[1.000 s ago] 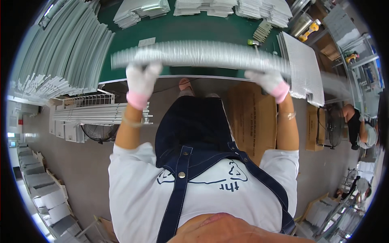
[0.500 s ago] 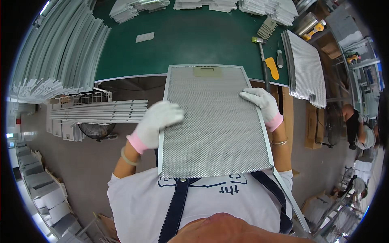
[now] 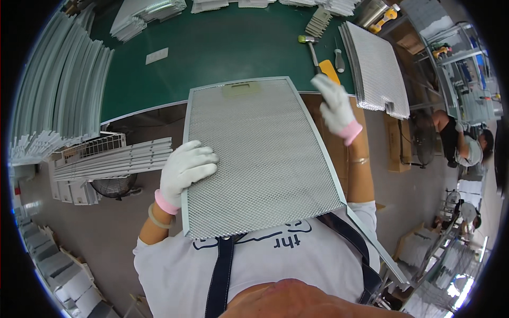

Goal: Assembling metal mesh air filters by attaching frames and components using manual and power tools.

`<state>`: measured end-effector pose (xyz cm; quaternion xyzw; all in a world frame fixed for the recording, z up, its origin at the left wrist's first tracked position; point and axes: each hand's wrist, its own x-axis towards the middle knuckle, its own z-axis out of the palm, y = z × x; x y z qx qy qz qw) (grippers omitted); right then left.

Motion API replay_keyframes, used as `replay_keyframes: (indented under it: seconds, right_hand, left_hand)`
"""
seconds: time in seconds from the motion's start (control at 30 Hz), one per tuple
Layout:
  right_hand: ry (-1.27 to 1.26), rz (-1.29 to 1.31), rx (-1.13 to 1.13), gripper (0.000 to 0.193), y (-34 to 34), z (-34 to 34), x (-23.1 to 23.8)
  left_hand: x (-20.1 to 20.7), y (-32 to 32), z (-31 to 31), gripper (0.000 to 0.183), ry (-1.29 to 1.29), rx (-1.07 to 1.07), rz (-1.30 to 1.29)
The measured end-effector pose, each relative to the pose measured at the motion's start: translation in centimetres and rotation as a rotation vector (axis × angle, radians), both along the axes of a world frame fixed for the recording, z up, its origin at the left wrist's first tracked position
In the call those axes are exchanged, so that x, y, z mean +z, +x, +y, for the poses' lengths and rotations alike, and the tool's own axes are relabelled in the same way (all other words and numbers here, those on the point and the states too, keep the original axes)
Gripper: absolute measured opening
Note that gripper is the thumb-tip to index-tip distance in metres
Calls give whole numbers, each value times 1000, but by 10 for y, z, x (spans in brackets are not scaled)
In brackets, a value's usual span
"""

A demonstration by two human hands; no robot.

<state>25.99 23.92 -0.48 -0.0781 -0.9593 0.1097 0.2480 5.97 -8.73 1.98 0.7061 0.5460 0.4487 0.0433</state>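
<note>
A silvery mesh filter panel (image 3: 254,153) leans between my chest and the table edge, with pale metal rails along its left, far and right sides. At its near right corner, a loose rail (image 3: 374,244) angles away past my strap. My left hand (image 3: 188,168), in a white glove with a pink cuff, grips the panel's left rail, fingers over the mesh and thumb hidden. Apart from the panel, my gloved right hand (image 3: 335,106) reaches over the table edge, fingers stretched out. It partly covers a hammer (image 3: 311,49) and a yellow flat tool (image 3: 330,70).
On the green table (image 3: 228,47) lie a screwdriver (image 3: 339,60), a small white plate (image 3: 157,56) and a stack of mesh sheets (image 3: 375,69). Long rails (image 3: 58,85) are piled at the left. More rails (image 3: 114,159) rest on a wire rack below. People work at the far right.
My right hand has left the panel's right rail and moved forward toward the hammer. My left hand has settled on the left rail. The view has shifted a little.
</note>
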Motion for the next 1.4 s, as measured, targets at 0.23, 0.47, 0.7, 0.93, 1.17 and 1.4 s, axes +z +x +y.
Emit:
replay_keyframes:
  seconds: [0.23, 0.47, 0.7, 0.93, 1.17, 1.4]
  right_hand:
    - [332, -509, -306, 54, 15, 69, -51]
    - [298, -513, -351, 52, 23, 75, -50]
    - [476, -594, -267, 50, 34, 92, -50]
    - [499, -308, -390, 21, 3, 72, 7]
    - [293, -366, 76, 21, -136, -39, 56]
    - [235, -482, 283, 24, -190, -72, 34]
  left_hand:
    - [9, 0, 2, 20, -65, 29, -53]
    - [21, -1, 3, 17, -97, 84, -72]
    - [22, -3, 4, 19, -30, 118, -59]
    - [13, -6, 3, 26, -25, 56, -87]
    - [6, -11, -3, 24, -16, 56, -154]
    - [10, -11, 1, 23, -13, 73, -146]
